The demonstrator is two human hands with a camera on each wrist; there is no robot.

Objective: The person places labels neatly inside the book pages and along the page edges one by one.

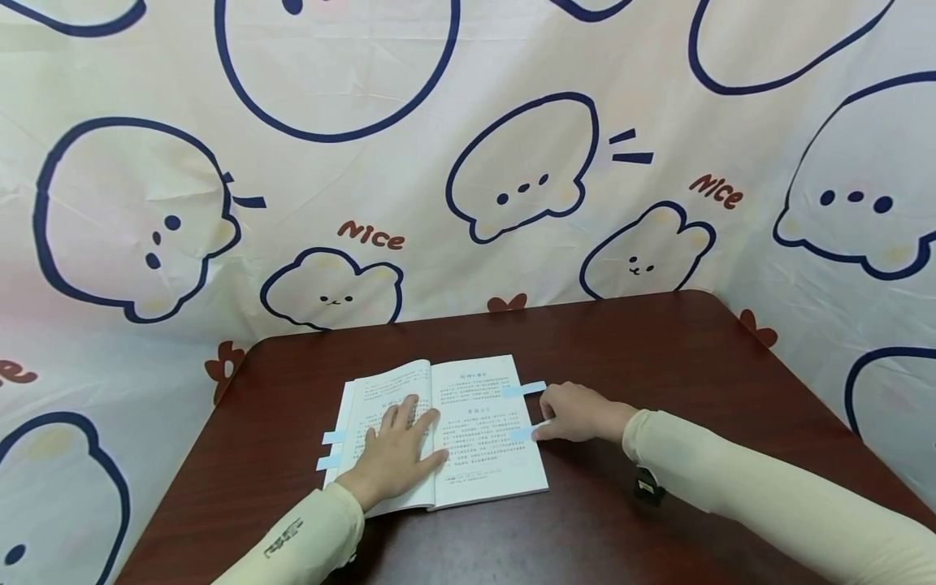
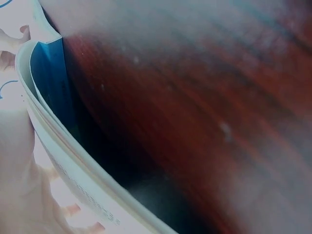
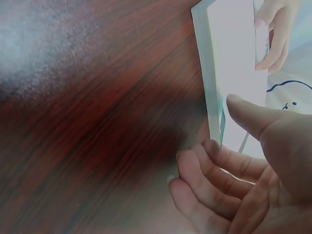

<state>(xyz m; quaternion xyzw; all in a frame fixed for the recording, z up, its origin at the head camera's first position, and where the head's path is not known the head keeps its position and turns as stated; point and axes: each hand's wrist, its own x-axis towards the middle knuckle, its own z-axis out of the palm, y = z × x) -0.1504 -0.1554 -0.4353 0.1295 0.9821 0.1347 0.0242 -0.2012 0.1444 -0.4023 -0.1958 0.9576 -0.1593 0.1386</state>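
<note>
An open book (image 1: 483, 455) with printed pages lies on the table. My left hand (image 1: 395, 455) rests on its left page with fingers spread, close to the middle fold. At the book's right edge is my right hand (image 1: 578, 412), its thumb by the lower blue sticky tab (image 1: 521, 435) and its index finger by the upper blue sticky tab (image 1: 522, 390). In the right wrist view the thumb and the bent fingers (image 3: 195, 168) stand apart beside the page edge. Two more blue tabs (image 1: 331, 450) stick out on the left. The left wrist view shows the book's blue cover (image 2: 51, 83) under its curved pages.
The dark reddish-brown table (image 1: 629, 349) surrounds the book. Behind it hangs a pale cloth (image 1: 424, 187) with cartoon outlines, which also runs along both sides. A small black device (image 1: 648, 486) sits under the right sleeve's cuff.
</note>
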